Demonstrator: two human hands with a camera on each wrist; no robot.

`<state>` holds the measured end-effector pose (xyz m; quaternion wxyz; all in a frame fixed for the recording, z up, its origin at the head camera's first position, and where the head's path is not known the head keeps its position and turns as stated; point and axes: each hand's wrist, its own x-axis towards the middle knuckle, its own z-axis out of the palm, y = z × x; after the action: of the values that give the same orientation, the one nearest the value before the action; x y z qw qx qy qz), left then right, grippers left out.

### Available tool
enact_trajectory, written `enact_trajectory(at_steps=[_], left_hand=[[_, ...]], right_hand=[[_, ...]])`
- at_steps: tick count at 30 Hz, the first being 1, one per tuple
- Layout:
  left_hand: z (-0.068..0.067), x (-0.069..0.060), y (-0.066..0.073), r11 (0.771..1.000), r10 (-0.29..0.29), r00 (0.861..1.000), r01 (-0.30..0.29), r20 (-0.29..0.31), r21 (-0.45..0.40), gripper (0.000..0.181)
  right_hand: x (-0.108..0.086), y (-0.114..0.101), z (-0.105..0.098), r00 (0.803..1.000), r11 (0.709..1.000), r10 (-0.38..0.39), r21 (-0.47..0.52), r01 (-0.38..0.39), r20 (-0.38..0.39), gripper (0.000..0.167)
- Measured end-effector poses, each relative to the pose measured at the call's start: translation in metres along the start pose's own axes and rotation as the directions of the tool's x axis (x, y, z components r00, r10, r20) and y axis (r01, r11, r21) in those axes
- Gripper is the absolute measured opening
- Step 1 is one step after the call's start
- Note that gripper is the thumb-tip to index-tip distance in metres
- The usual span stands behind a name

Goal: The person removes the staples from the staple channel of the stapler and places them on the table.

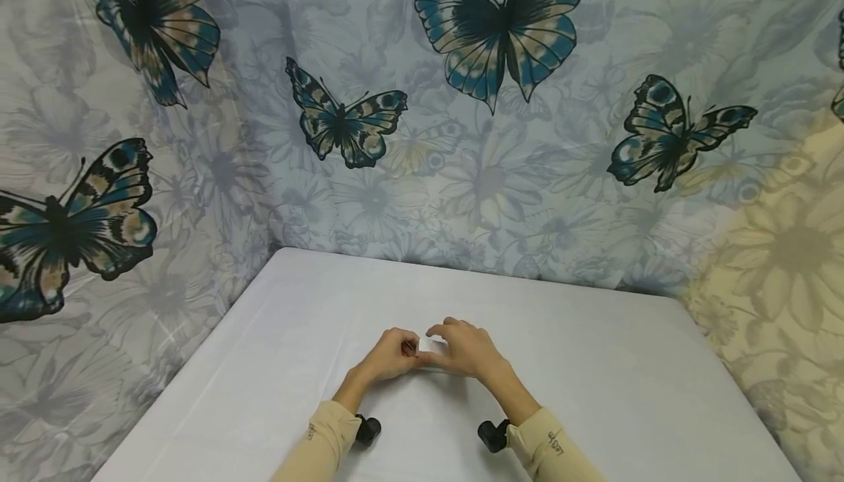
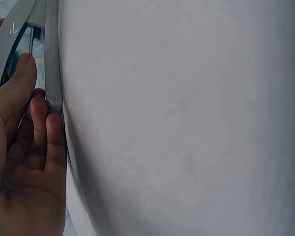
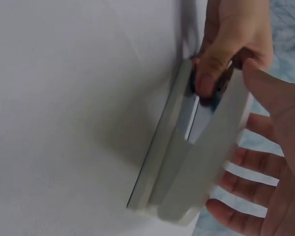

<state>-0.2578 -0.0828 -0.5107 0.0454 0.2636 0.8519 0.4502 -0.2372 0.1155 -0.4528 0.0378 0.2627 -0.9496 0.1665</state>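
A white and pale grey stapler (image 3: 196,172) is held between both hands just above the table. A gap shows between its long body and its base, with a thin metal rod (image 3: 192,118) inside. My left hand (image 1: 392,354) grips one end of it. The left thumb (image 2: 22,78) reaches into the gap while the other fingers curl beneath. My right hand (image 1: 464,349) holds the stapler's outer side, thumb near the left hand and fingers spread along the far side. In the head view the hands hide nearly all of the stapler.
A white cloth-covered table (image 1: 264,365) extends around the hands. Behind and beside it hangs a floral curtain (image 1: 461,196) with butterfly prints. Black wrist cameras (image 1: 493,436) sit at both sleeve cuffs.
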Motion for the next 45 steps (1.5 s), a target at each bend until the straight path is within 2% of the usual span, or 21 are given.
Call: enact_trajectory(at_steps=[4,12,23,28,33,40,45], left_hand=[[0.003,0.003,0.0,1.0,0.011,1.0,-0.01,0.016,-0.029,0.005],[0.003,0.007,0.003,1.0,0.007,1.0,-0.007,0.02,-0.022,0.007],[0.001,0.007,0.004,1.0,0.005,1.0,-0.005,0.011,-0.017,0.006],[0.001,0.007,0.002,1.0,0.015,1.0,-0.015,0.005,-0.018,0.005],[0.001,0.006,-0.001,1.0,0.006,1.0,-0.006,-0.019,0.012,0.012],[0.0,0.004,-0.004,1.0,-0.01,0.999,0.01,-0.034,-0.009,0.016],[0.002,0.003,-0.006,1.0,-0.007,0.999,0.007,-0.031,-0.011,0.016]], right_hand=[[0.001,-0.004,0.002,1.0,0.999,-0.02,-0.04,0.021,0.012,0.045],[0.001,-0.005,-0.003,1.0,0.998,-0.014,-0.064,0.014,-0.004,0.034],[-0.001,-0.005,-0.002,1.0,0.994,-0.029,-0.102,0.028,-0.005,0.034],[-0.001,-0.003,-0.002,1.0,0.996,-0.023,-0.091,0.022,-0.009,0.035],[-0.002,-0.002,-0.007,1.0,0.998,-0.01,-0.063,0.008,-0.02,0.035],[-0.005,0.0,-0.014,1.0,1.0,-0.001,-0.003,0.001,-0.019,0.037],[-0.015,0.006,-0.021,0.998,0.999,-0.014,0.038,0.016,-0.061,0.038]])
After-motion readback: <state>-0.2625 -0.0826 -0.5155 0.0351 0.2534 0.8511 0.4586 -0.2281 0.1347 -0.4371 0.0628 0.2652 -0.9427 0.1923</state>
